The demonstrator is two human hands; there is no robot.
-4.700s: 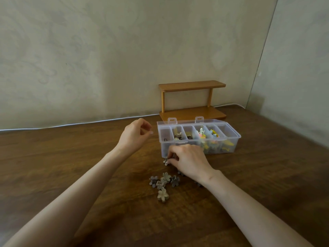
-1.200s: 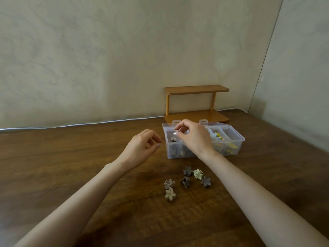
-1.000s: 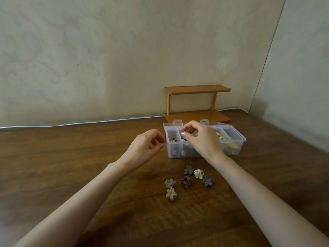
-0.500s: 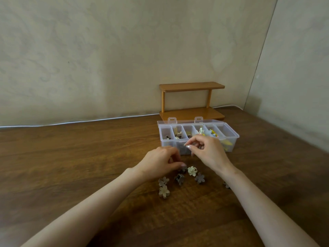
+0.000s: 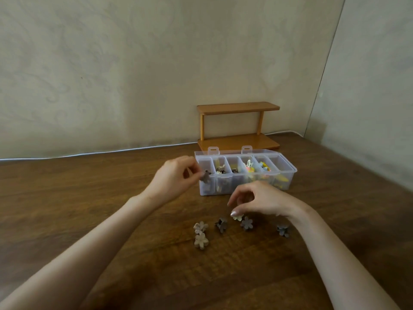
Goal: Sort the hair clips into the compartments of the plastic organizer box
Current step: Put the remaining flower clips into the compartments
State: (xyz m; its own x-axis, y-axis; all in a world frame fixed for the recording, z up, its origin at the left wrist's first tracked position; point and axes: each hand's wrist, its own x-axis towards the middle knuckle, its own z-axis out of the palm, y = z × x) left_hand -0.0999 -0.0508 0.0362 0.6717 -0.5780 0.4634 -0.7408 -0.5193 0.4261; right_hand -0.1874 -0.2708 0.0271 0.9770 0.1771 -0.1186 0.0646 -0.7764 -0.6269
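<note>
- Your left hand [image 5: 174,175] is raised just beside the left end of the organizer box [image 5: 245,189]; thumb and forefinger pinch a brown flower clip [image 5: 205,175].
- That clip is off the surface [image 5: 89,198], level with the box's leftmost compartment, at its outer wall, not inside.
- Your right hand [image 5: 261,201] is low in front of the box, fingers [image 5: 234,213] curled downward.
- One fingertip touches a pale clip [image 5: 237,218] lying on the surface. Cannot tell whether it's actually gripped.
- Loose clips on the surface in front of the box: two beige clips [image 5: 201,233] touching at left, a dark brown clip [image 5: 221,224], a grey clip [image 5: 247,223] just beside the pale one, a blue-grey clip [image 5: 283,230] near your right wrist.
- The box is open, with one row of compartments: brownish clips in the left ones, bright yellow, pink and orange ones in the middle-right.
- A wooden shelf [image 5: 238,124] stands behind the box against the wall.
- A white cable [image 5: 89,153] runs along the wall's base.
</note>
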